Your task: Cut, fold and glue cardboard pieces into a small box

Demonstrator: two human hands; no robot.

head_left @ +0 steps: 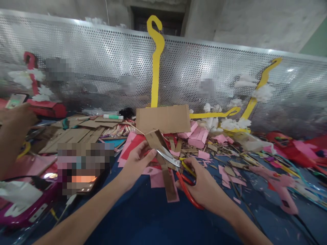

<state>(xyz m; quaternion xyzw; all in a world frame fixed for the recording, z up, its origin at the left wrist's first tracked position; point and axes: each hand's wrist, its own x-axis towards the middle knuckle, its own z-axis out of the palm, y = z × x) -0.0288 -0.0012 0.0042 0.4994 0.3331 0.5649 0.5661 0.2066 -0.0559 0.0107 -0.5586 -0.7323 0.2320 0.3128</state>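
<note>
Your left fingers pinched 1 cardboard strip [169, 180] near its upper end, above the blue surface [127, 217]. Your right hand [203, 180] was clenched around the handles of the scissors [176, 163], the blades crossing the strip. To the right lay 1 pink glue gun [277, 185].

The scissors [177, 163] are silver with red-and-yellow handles [186, 192], the cardboard strip [168, 180] brown, the glue gun [280, 186] at 4 o'clock pink, the counter [150, 217] at 6 o'clock blue
</note>
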